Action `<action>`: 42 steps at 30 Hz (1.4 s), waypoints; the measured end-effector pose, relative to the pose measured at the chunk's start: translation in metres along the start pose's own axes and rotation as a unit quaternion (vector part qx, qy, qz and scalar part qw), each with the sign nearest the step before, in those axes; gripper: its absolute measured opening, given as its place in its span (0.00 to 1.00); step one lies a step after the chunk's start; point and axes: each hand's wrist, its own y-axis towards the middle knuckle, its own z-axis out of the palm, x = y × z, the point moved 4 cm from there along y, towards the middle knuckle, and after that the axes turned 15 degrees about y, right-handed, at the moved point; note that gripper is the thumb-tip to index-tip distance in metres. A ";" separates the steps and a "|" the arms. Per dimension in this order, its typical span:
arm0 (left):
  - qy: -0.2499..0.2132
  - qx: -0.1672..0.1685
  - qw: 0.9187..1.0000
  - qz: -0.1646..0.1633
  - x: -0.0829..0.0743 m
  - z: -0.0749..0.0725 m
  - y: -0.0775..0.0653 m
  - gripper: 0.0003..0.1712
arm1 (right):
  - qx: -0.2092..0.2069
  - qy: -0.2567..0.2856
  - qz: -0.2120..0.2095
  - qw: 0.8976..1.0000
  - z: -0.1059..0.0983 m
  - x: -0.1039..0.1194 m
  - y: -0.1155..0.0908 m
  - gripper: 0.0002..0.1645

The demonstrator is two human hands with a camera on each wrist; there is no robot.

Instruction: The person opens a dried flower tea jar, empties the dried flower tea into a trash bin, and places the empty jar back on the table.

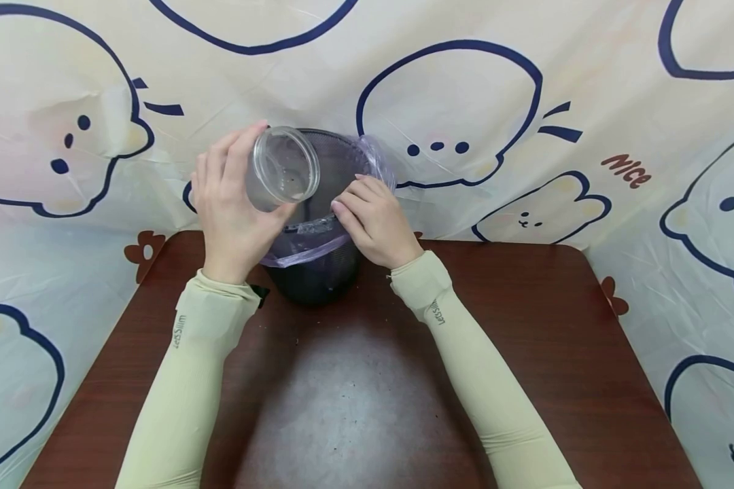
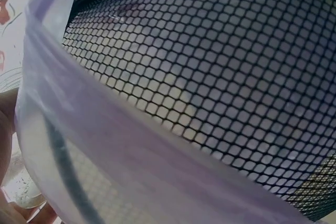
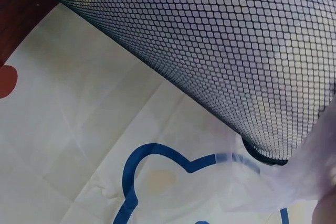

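A clear round plastic jar [image 1: 286, 168] is held by my left hand [image 1: 228, 197], tilted with its open mouth over a black mesh trash can [image 1: 308, 282]. The thumb lies along the jar's near side and the fingers round its far side. A thin purple trash bag [image 1: 306, 254] lines the can and folds over its rim. On the can's right side, my right hand [image 1: 376, 221] grips the bag at the rim with bent fingers. Both wrist views look mostly at the mesh wall [image 2: 210, 66] and the bag [image 3: 304, 179]. The can's bottom inside is hidden.
Beneath the can is a dark reddish-brown table [image 1: 526, 339], with small specks scattered on its near part. A cream curtain [image 1: 636, 122] with blue bear drawings hangs close behind the can and along both sides.
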 end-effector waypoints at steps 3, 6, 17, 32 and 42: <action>-0.004 -0.002 1.000 0.008 -0.002 0.000 0.000 0.49 | -0.005 0.009 0.000 1.000 -0.004 0.000 -0.001 0.16; -0.015 -0.002 1.000 0.019 -0.005 0.001 0.000 0.49 | -0.011 0.016 0.006 1.000 -0.008 0.001 -0.003 0.16; -0.068 0.014 0.996 0.049 -0.026 0.005 -0.014 0.55 | -0.042 0.066 0.026 0.997 -0.025 0.010 -0.011 0.21; -0.148 0.030 0.985 0.085 -0.059 0.011 -0.044 0.62 | -0.029 0.204 -0.006 0.979 -0.050 0.042 -0.034 0.40; -0.175 0.115 0.970 0.125 -0.075 0.026 -0.064 0.63 | -0.045 0.178 0.005 0.983 -0.060 0.044 -0.057 0.51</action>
